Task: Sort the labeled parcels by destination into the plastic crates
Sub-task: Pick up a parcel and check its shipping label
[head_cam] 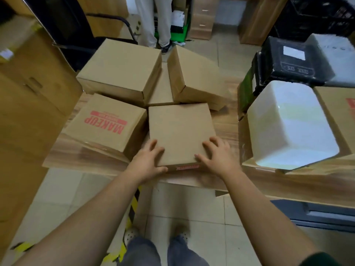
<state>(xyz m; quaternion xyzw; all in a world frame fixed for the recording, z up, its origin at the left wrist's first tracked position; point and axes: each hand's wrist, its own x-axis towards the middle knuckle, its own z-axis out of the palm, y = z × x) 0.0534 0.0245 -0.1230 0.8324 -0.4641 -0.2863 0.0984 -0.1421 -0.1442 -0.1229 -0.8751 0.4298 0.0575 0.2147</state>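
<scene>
A plain brown cardboard parcel [180, 131] lies at the near edge of a wood-grain table [226, 120]. My left hand [148, 160] grips its near left corner, fingers on top and thumb against the front face. My right hand [217, 154] rests on its near right corner with fingers spread over the top. A box printed "MAKEUP" in red [103, 121] sits just to the left. Two more brown boxes, one at the back left [121, 70] and one tilted at the back right [194, 75], lie behind. A black plastic crate [288, 64] stands at the right.
A white plastic-wrapped parcel [292, 127] sits in an open carton at the right. Tall cardboard cartons [28, 93] stand at the left. A person's legs [153, 22] are beyond the table, near a black chair [73, 25]. Yellow-black floor tape [132, 206] runs below the table edge.
</scene>
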